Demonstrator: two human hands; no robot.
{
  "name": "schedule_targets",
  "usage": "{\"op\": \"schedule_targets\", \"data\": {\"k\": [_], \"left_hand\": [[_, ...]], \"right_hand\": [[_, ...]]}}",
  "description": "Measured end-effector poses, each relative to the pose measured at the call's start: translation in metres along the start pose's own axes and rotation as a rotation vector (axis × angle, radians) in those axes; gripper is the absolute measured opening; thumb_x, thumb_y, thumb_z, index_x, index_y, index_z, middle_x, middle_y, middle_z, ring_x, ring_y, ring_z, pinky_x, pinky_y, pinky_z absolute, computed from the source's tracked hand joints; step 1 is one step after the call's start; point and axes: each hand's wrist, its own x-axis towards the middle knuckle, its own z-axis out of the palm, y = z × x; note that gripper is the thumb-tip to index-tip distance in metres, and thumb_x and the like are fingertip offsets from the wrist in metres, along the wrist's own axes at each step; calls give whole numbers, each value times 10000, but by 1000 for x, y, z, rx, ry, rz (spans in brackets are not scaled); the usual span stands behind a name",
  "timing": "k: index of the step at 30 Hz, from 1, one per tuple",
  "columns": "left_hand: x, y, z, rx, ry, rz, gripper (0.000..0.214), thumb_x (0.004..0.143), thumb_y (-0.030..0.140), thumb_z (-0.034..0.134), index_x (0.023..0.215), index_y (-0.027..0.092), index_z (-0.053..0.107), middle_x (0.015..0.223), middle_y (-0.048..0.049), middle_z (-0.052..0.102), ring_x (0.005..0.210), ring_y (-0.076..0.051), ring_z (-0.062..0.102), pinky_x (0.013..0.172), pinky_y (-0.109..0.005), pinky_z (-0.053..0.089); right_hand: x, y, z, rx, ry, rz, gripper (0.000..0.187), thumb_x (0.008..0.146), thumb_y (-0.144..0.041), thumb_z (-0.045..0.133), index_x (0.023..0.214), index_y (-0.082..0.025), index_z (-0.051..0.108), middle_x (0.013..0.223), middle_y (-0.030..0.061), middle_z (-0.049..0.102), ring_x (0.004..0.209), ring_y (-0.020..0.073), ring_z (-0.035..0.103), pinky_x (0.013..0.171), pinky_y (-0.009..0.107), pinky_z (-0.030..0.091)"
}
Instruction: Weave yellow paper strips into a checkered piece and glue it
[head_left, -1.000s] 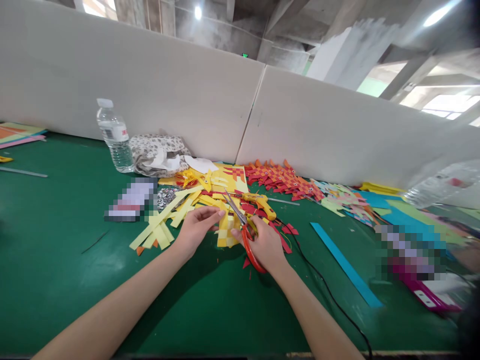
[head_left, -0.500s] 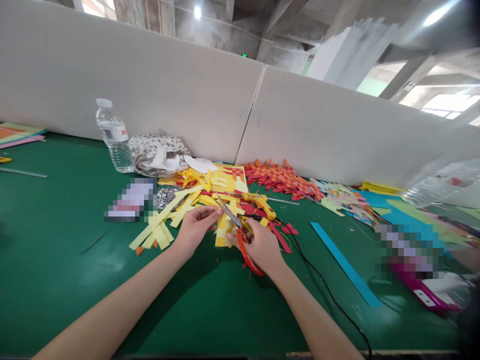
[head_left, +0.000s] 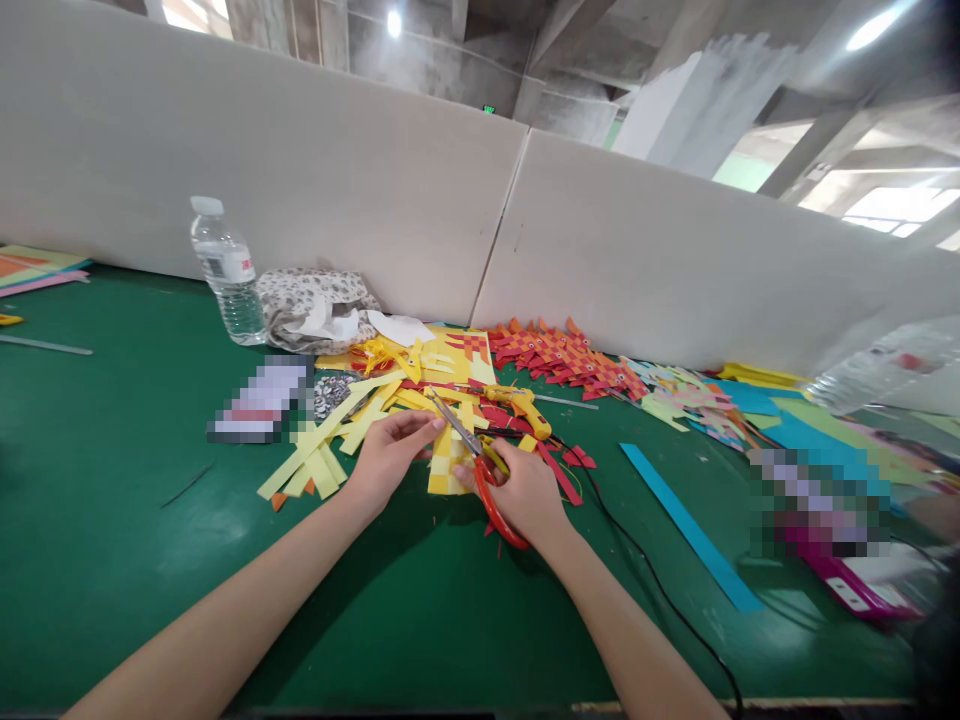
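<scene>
My left hand [head_left: 390, 455] pinches the edge of a yellow woven paper piece [head_left: 445, 466] on the green table [head_left: 112, 520]. My right hand [head_left: 525, 490] is closed on red-handled scissors [head_left: 480, 470], whose blades point up and left across the woven piece. Loose yellow paper strips [head_left: 330, 440] lie just left of my left hand. Red paper scraps [head_left: 570, 465] lie to the right of my right hand.
A water bottle [head_left: 225, 270] and a patterned cloth bag [head_left: 315, 305] stand by the white partition. Orange-red woven paper fish [head_left: 562, 360] are piled behind, coloured sheets [head_left: 787, 420] at right. A blue strip [head_left: 690, 525] and a black cable [head_left: 660, 590] lie right of my arm.
The scissors and my right hand have shifted slightly left, the blades swinging further over the woven piece. My left hand has stayed nearly still.
</scene>
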Motion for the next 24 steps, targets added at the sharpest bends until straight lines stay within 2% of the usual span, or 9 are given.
{"op": "schedule_targets", "data": {"k": [8, 13, 18, 24], "left_hand": [[1, -2, -2, 1, -5, 0, 302, 570, 433, 750, 725, 181, 687, 719, -17, 665, 655, -120, 580, 563, -204, 468], [1, -2, 0, 11, -34, -2, 311, 546, 417, 767, 718, 168, 695, 709, -27, 671, 655, -129, 581, 575, -214, 476], [1, -3, 1, 15, -46, -8, 304, 532, 396, 778, 709, 163, 694, 683, -20, 665, 635, -126, 574, 572, -214, 474], [-1, 1, 0, -25, -46, -33, 285, 585, 390, 750, 728, 166, 648, 762, -29, 657, 733, -146, 601, 572, -197, 484]], "right_hand": [[-1, 4, 1, -20, 34, -8, 367, 725, -551, 507, 602, -215, 425, 480, -39, 463, 469, 117, 457, 463, 208, 240], [-1, 3, -1, 9, 8, 0, 348, 712, -539, 525, 636, -216, 418, 508, -45, 464, 464, 111, 433, 464, 206, 251], [0, 1, -1, 15, 10, 9, 356, 712, -510, 537, 586, -212, 390, 467, -52, 424, 444, 102, 403, 454, 208, 236], [2, 3, -4, 63, 105, 88, 324, 727, -502, 508, 618, -215, 407, 498, -48, 447, 453, 104, 404, 450, 202, 253]]}}
